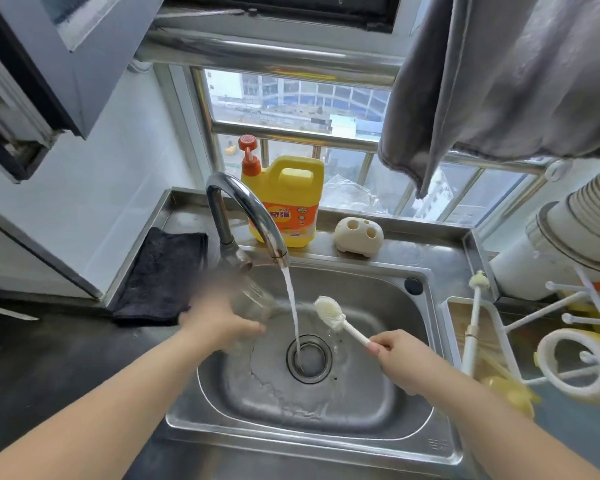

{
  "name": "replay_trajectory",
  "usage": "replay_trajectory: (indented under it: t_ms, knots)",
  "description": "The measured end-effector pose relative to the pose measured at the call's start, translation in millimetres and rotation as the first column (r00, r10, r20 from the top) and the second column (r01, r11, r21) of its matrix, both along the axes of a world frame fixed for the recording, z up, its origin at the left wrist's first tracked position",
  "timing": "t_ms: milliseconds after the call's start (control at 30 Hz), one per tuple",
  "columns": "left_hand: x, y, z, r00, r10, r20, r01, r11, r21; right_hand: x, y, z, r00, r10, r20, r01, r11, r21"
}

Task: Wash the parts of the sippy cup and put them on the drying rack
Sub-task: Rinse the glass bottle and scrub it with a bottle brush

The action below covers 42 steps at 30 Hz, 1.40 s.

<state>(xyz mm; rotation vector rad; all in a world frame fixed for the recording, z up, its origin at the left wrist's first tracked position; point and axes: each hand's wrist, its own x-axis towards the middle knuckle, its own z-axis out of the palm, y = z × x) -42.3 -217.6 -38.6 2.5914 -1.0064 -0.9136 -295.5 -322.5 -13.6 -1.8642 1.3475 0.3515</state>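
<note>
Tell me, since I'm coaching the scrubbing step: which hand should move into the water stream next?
Probably the right hand: its white bottle brush sits nearer the stream than the clear cup body.

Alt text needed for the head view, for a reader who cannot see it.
Over a steel sink, the left hand holds a clear cup body beside the running tap stream, while the right hand grips a white brush. A drying rack stands at right.

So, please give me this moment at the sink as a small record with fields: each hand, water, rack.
left hand: left hand grips the clear cup, beside the stream
right hand: right hand holds the white brush by its handle, head up over the sink
water: running from the faucet into the drain
drying rack: white rack, right of the sink
</note>
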Motion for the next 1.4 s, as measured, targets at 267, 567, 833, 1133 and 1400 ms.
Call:
replay_trajectory:
  t_ms: [267, 567, 833, 1133, 1400]
  knots:
    - [-36.7, -5.7, -31.2, 0.086, 0.167, -0.982, -0.644, 0.761, 0.073, 5.6, 3.4, -7.8, 0.955, -0.075, 0.286, 0.076, 0.997, 0.005]
    - [-57.0, -27.7, -25.9, -0.305, 0.001, -0.953, -0.730, 0.642, 0.234, -14.2, 8.8, -15.8, 0.867, -0.279, 0.412, 0.267, 0.960, 0.088]
    - [-50.4, -45.1, -26.1, -0.312, 0.217, -0.925, -0.762, 0.525, 0.380, -15.0, 11.4, -18.8, 0.872, -0.263, 0.413, 0.253, 0.964, 0.079]
    - [-34.3, -4.0, -28.0, 0.064, 0.298, -0.953, -0.705, 0.689, 0.168, 6.7, 21.1, -17.4, 0.884, -0.274, 0.379, 0.196, 0.953, 0.232]
    - [-25.3, 24.4, -22.5, 0.327, 0.358, -0.875, -0.667, 0.743, 0.054, 31.3, 41.9, -21.9, 0.910, -0.246, 0.334, 0.110, 0.919, 0.378]
